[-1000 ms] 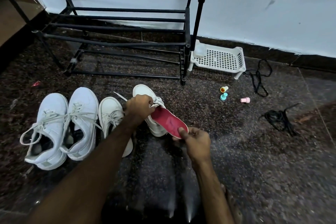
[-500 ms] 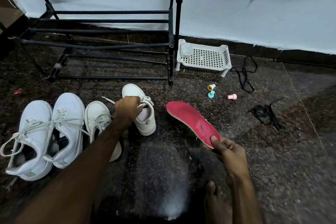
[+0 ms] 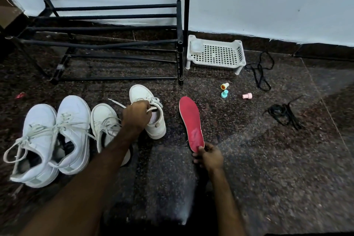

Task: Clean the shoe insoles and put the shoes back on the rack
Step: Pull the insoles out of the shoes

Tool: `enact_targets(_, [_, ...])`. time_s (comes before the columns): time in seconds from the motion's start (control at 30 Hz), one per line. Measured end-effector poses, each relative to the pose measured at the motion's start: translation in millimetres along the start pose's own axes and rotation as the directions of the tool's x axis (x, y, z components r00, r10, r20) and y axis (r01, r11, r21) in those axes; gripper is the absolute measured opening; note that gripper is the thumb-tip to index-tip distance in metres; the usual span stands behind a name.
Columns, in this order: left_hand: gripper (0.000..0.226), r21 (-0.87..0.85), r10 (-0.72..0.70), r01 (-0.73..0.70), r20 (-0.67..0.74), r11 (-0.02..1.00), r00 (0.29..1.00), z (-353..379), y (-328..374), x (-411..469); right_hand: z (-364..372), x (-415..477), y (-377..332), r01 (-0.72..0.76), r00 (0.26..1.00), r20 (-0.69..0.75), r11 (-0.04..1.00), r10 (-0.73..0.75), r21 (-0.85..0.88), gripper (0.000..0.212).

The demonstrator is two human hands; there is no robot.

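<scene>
The right hand (image 3: 208,156) pinches only the heel tip of the red insole (image 3: 191,122), stretched over the floor (image 3: 268,159) beside the shoe (image 3: 155,126) the left hand (image 3: 137,115) grips by its tongue, so the insole could slip and gather grit.

Speckled floor (image 3: 268,168) carries shoes (image 3: 73,132), laces (image 3: 283,113), basket (image 3: 216,55), rack (image 3: 180,59).

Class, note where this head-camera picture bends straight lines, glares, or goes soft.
Head view: the shoe rack bars splay and bow, wide-angle distortion; pale glare lies on the polished floor at bottom centre; the bottom edge is dim and soft; the red insole in the right hand looks sharp.
</scene>
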State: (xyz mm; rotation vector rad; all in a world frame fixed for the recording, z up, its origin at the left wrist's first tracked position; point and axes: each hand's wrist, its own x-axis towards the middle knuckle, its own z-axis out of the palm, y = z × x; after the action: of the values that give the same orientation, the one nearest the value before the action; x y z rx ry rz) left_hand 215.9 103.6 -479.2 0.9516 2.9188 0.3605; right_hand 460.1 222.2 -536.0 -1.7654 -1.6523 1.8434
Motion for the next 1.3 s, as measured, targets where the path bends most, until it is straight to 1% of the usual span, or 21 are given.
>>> enact_targets(0.1, [0.017,-0.035,0.024,-0.026,-0.049,0.999,0.999,-3,3,-5,-9,-1,6,0.013,0.991,-0.118,0.941,-0.056,-0.339,0.044])
enact_targets(0.2, [0.016,-0.133,0.104,-0.121,-0.133,0.984,0.986,-12,1,-7,-14,-26,-21,0.03,0.946,-0.264,0.86,-0.189,-0.509,0.039])
enact_targets(0.27, [0.015,-0.183,0.081,-0.114,-0.182,0.977,0.98,-27,-13,-4,-3,-42,-46,0.153,0.915,-0.249,0.845,-0.317,-0.513,0.034])
enact_targets(0.33, [0.015,-0.223,-0.01,-0.039,-0.214,0.974,0.977,-45,-41,-4,27,-57,-71,0.368,0.884,-0.111,0.821,-0.455,-0.436,0.022])
enact_targets(0.37, [0.015,-0.252,-0.093,0.033,-0.229,0.967,0.969,-56,-61,-6,50,-67,-83,0.478,0.853,-0.013,0.792,-0.521,-0.379,0.017])
enact_targets(0.43, [0.015,-0.315,-0.263,0.186,-0.223,0.931,0.939,-70,-106,-12,99,-87,-102,0.644,0.763,0.194,0.703,-0.616,-0.303,0.016])
enact_targets(0.47, [0.015,-0.344,-0.301,0.229,-0.172,0.911,0.938,-73,-125,-16,120,-98,-112,0.696,0.718,0.294,0.661,-0.631,-0.281,0.017])
enact_targets(0.53, [0.019,-0.404,-0.249,0.24,0.031,0.883,0.968,-75,-154,-29,161,-115,-119,0.756,0.649,0.476,0.573,-0.594,-0.317,0.02])
enact_targets(0.6, [0.037,-0.436,-0.085,0.171,0.211,0.883,0.974,-69,-158,-39,183,-122,-113,0.75,0.661,0.568,0.436,-0.49,-0.497,0.022])
enact_targets(0.67, [0.068,-0.375,-0.031,0.165,0.34,0.912,0.94,-62,-154,-50,194,-122,-102,0.71,0.7,0.558,0.355,-0.445,-0.608,0.027])
enact_targets(0.73, [0.097,-0.164,-0.082,0.169,0.435,0.972,0.897,-51,-144,-59,199,-118,-90,0.668,0.741,0.52,0.379,-0.426,-0.641,0.043])
enact_targets(0.8, [0.106,0.125,-0.164,0.126,0.365,0.984,0.916,-35,-132,-69,202,-114,-84,0.637,0.77,0.495,0.44,-0.403,-0.633,0.05])
enact_targets(0.83, [0.105,0.213,-0.203,0.142,0.305,0.967,0.93,-29,-124,-71,202,-112,-82,0.623,0.782,0.477,0.476,-0.402,-0.621,0.048])
enact_targets(0.87, [0.102,0.241,-0.235,0.174,0.252,0.955,0.939,-24,-116,-71,200,-110,-81,0.618,0.786,0.457,0.5,-0.418,-0.606,0.043])
enact_targets(0.97, [0.08,0.092,-0.246,0.233,0.168,0.968,0.955,-29,-103,-68,199,-108,-80,0.625,0.778,0.402,0.526,-0.484,-0.576,0.025])
enact_targets(1.03, [0.058,-0.046,-0.2,0.206,0.124,0.977,0.972,-39,-108,-69,197,-104,-84,0.622,0.779,0.374,0.541,-0.504,-0.566,0.015])
enact_targets(1.1, [0.045,-0.106,-0.152,0.16,0.087,0.981,0.985,-43,-116,-72,193,-101,-89,0.638,0.76,0.364,0.51,-0.539,-0.577,0.007])
enact_targets(1.17, [0.04,-0.143,-0.151,0.161,0.08,0.977,0.985,-43,-116,-74,191,-98,-92,0.655,0.721,0.395,0.373,-0.569,-0.658,0.015])
enact_targets(1.2, [0.039,-0.176,-0.171,0.183,0.077,0.967,0.982,-43,-113,-74,192,-98,-94,0.637,0.711,0.429,0.253,-0.557,-0.728,0.022])
enact_targets(1.27, [0.036,-0.264,-0.231,0.241,0.069,0.934,0.971,-42,-108,-74,201,-102,-95,0.545,0.739,0.473,0.013,-0.481,-0.838,0.034])
enact_targets(1.3, [0.036,-0.303,-0.263,0.272,0.071,0.913,0.962,-41,-106,-73,205,-103,-97,0.503,0.77,0.476,-0.054,-0.426,-0.862,0.037])
